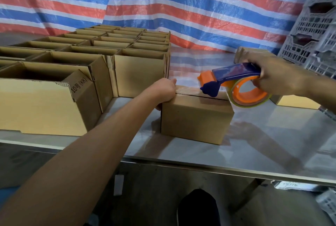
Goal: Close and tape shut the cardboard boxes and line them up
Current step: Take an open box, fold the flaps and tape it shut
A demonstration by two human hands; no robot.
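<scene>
Steel table (272, 135): open boxes (140, 75) massed left, closed box (196, 118) centre, further box (294, 101) right.

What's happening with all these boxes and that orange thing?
A person is taping a small cardboard box shut on the metal table. The left hand grips the box's left end to steady it, while the right hand holds a blue and orange tape dispenser against the top seam. Some tape seems to lie on the seam near the left hand. Rows of open boxes stand to the left, not yet closed.
</scene>
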